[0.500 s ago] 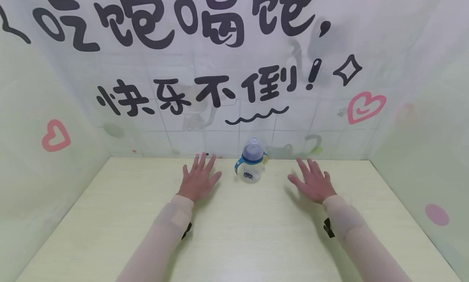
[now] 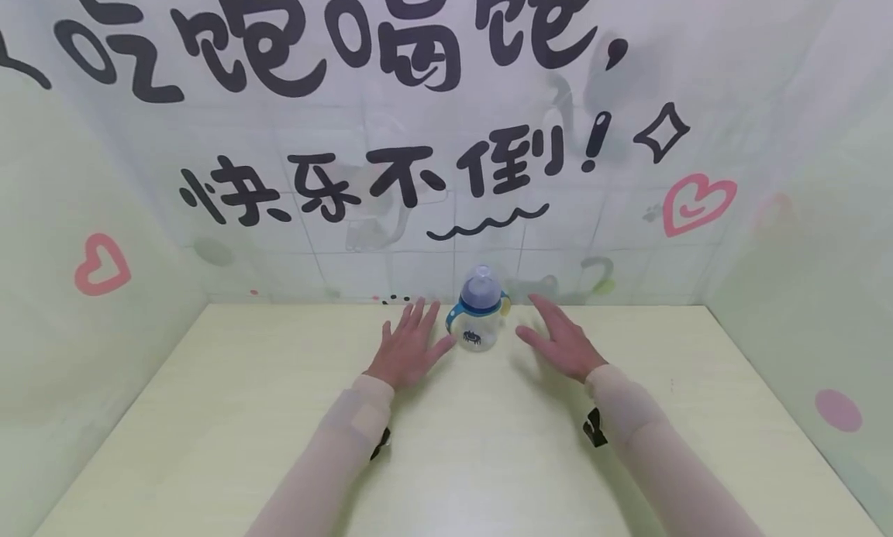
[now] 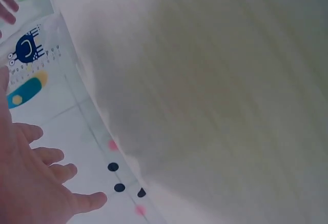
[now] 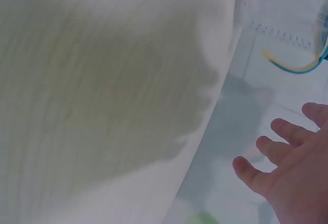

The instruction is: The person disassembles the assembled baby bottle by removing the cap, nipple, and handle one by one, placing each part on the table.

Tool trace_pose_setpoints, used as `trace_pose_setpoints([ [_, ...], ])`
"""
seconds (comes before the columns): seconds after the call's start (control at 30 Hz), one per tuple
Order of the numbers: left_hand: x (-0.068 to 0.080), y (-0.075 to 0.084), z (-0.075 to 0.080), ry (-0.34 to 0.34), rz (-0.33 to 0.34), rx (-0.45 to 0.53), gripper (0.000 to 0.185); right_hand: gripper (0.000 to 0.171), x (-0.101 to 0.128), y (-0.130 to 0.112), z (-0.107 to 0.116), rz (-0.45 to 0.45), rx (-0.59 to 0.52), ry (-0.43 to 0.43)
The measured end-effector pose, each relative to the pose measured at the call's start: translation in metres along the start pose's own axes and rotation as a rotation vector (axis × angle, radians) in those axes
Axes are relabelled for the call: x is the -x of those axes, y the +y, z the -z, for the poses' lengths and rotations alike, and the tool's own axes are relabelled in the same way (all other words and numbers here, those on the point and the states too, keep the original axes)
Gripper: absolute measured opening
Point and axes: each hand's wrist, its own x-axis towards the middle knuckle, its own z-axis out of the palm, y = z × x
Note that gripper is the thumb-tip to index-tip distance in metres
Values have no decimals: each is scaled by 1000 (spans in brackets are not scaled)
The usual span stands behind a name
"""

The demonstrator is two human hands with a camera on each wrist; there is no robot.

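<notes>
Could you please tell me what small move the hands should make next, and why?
Perhaps ease the left hand and right hand inward to the bottle: it stands upright between them, with a handle on each side, and neither hand grips it yet.

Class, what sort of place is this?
Possibly a staged booth: translucent white sheeting with black characters behind a pale wood-grain tabletop bearing a clear, blue-collared, two-handled baby bottle.

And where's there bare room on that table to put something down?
Three patches of the table look bare: between the left wall and left sleeve, between the right sleeve and right wall, and between the sleeves, in front of the bottle. It's crowded at the back middle, with the bottle between the left hand and right hand.
</notes>
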Motion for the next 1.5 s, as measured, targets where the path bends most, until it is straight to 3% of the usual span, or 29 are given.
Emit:
trace_pose_setpoints([
  [0.2,-6,6,-10,14,-10,66,83,74,-9,-14,-11,11,-46,4],
  [0.43,-18,19,-17,94,-36,201,87,73,-18,-29,-15,11,-136,58],
  [0.77,-29,28,-24,159,36,346,86,73,-31,-45,-16,105,-218,96],
  [0.97,-32,36,-21,189,39,352,82,72,-32,-46,-20,123,-234,132],
  [1.37,-33,45,-19,165,62,437,76,65,-31,-46,-29,89,-305,201],
  [1.5,-30,44,-19,149,39,470,77,65,-27,-48,-30,82,-313,218],
])
